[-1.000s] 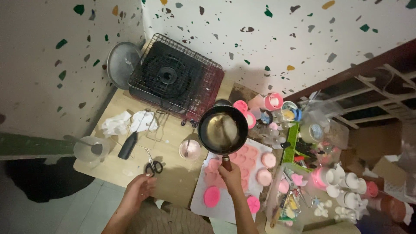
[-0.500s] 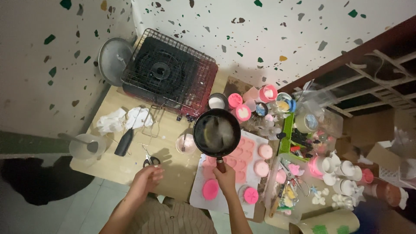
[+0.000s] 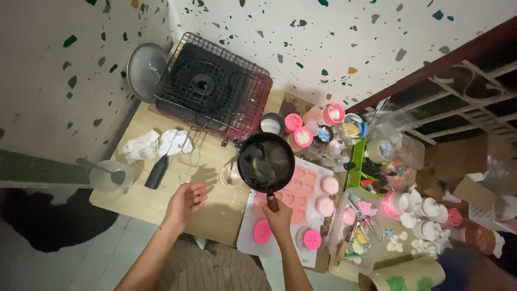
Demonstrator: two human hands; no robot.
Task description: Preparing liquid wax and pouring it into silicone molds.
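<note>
Black and round, the small pan (image 3: 266,163) hangs above the wooden surface (image 3: 215,207), its handle gripped in the right hand (image 3: 278,217), which is closed around it. The pan sits over the near-left corner of the pink mould tray (image 3: 302,188), and a little pale liquid shows inside it. Just left of the pan, a small pink bowl (image 3: 231,175) with a spoon rests on the surface. The left hand (image 3: 187,200) hovers left of the pan, fingers spread and holding nothing. Beyond the pan stands a black stove (image 3: 209,89) under a wire grill. A dark hand whisk (image 3: 158,171) lies well left of the pan, near crumpled white tissues (image 3: 156,144).
</note>
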